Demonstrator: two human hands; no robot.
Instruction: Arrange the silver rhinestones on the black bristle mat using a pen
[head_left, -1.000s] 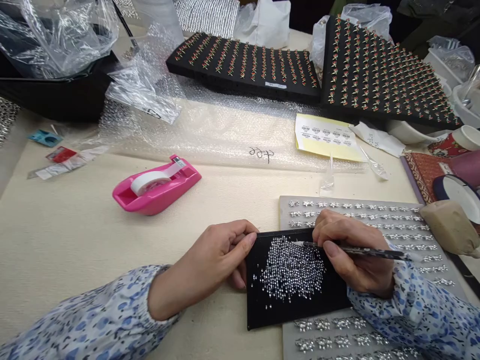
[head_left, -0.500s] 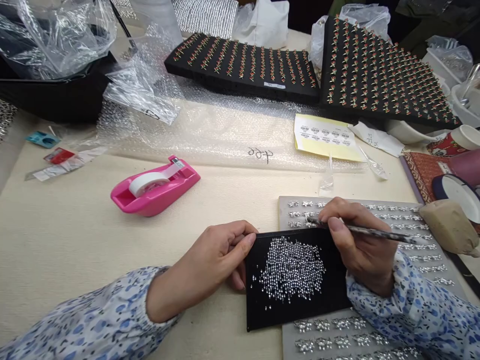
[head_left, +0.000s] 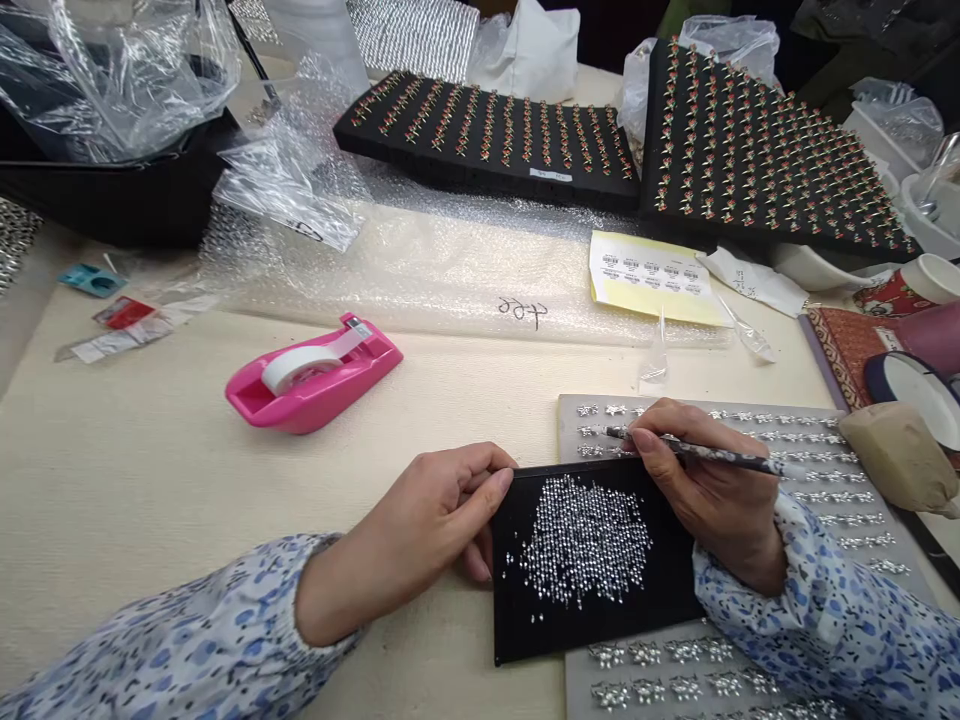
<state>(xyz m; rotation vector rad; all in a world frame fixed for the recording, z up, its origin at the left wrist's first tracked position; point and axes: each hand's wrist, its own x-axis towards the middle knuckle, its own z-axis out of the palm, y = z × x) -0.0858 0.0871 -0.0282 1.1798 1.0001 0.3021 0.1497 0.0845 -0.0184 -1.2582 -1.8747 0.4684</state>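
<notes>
My left hand (head_left: pixel 442 525) grips the left edge of a shallow black tray (head_left: pixel 525 635), thumb on top and fingers beneath. A patch of tiny clear rhinestones (head_left: pixel 589 540) lies spread on the tray, with a few strays at its left. In my right hand (head_left: pixel 709 490) is a thin, dark, speckled pen-like stick (head_left: pixel 720 457), pinched between thumb and fingers. Its tip points left, over the upper rows of a grey board (head_left: pixel 568 415) set with silvery jewelry pieces (head_left: pixel 686 650). The tray overlaps the middle of that board and hides part of it.
A pink tape dispenser (head_left: pixel 315 375) stands to the left. Behind are bubble wrap (head_left: pixel 420 270), a yellow-backed label sheet (head_left: pixel 652 275) and two black foam boards (head_left: pixel 487 125) of small red-and-gold pieces. A beige clay-like block (head_left: pixel 900 455) sits at the right, near a paper cup (head_left: pixel 911 285).
My right hand has shifted slightly left, and the stick's tip now sits a little further left and higher over the board's rows. My left hand and the tray stay nearly still.
</notes>
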